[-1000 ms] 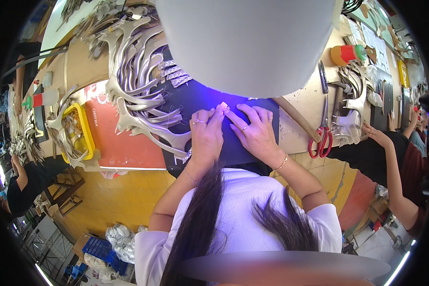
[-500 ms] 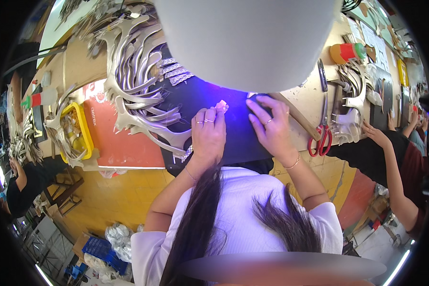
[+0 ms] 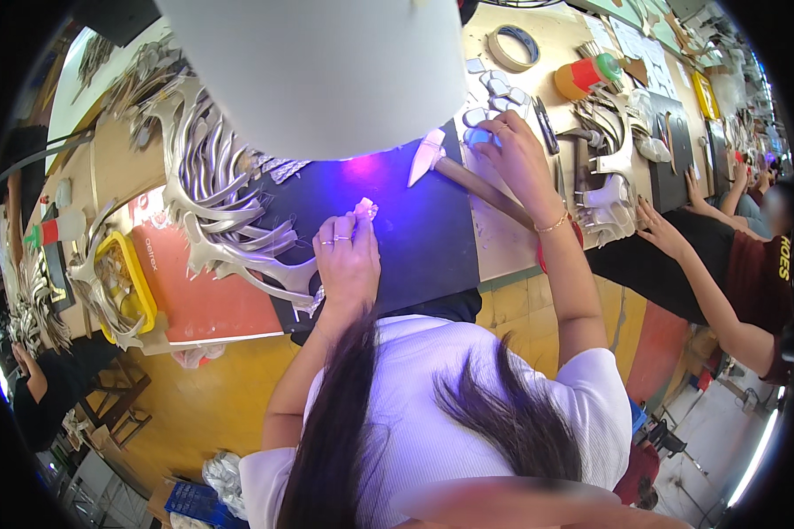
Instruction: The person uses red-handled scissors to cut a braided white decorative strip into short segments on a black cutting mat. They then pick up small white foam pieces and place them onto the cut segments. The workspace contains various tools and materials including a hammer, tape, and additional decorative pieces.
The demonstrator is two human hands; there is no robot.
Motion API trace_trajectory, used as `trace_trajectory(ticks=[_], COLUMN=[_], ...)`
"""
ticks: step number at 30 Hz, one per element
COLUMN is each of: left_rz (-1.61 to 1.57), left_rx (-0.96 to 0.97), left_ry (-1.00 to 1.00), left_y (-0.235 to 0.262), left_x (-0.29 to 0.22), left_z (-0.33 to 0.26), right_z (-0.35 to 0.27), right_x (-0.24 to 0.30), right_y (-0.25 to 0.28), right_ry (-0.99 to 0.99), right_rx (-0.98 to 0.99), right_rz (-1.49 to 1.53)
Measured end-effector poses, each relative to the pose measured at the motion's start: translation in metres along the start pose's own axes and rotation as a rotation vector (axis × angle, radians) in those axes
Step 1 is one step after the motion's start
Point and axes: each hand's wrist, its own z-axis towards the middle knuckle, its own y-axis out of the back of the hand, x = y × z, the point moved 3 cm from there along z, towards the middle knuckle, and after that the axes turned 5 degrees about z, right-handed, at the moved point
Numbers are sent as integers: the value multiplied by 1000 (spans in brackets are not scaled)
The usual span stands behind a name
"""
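My left hand (image 3: pixel 348 264) rests on the dark mat (image 3: pixel 423 238), its fingers closed on a small piece (image 3: pixel 365 208) lit pink, whose kind I cannot make out. Farther right, my right hand (image 3: pixel 519 163) reaches up the table to a group of small pale rounded pieces (image 3: pixel 507 91). Its thumb and fingertips pinch one bluish piece (image 3: pixel 475 137) at the near end of the group. Between the hands lies a hammer (image 3: pixel 481 189), its head on the mat and its wooden handle running below my right wrist.
Metallic strap bundles (image 3: pixel 229 203) lie left of the mat, beyond a red-orange sheet (image 3: pixel 198 291) and a yellow tray (image 3: pixel 150 295). A tape roll (image 3: pixel 513 48) and a bottle (image 3: pixel 587 77) stand at the back right. A white lamp-like cover (image 3: pixel 326 79) hangs over the mat. Co-workers sit on both sides.
My right hand has left the mat beside the hammer and moved right and away to the pale pieces. My left hand keeps its small piece. The whole view has shifted, uncovering the hammer head and tape roll.
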Motion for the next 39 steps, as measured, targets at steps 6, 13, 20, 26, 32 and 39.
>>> trace_trajectory(ticks=[6, 13, 20, 26, 32, 39], left_rz=[-86, -140, -101, -91, -123, -49], left_rx=[-36, -27, -37, -71, -77, -42], left_ry=[-46, -103, -71, -72, -61, -58], left_y=[1, 0, -2, -3, 0, 3], left_x=[5, 4, 1, 1, 1, -2], left_z=[0, -9, -11, -12, -13, -10], right_z=[-3, -2, -5, -19, -21, -2], right_x=[2, -6, 6, 36, 79, 103], right_y=[-6, 6, 42, 18, -30, -36], right_ry=[-43, -182, -275, -392, -257, -52], right_rx=[19, 196, -183, 77, 472, 708], right_rz=[53, 296, 147, 1019, 1003, 719])
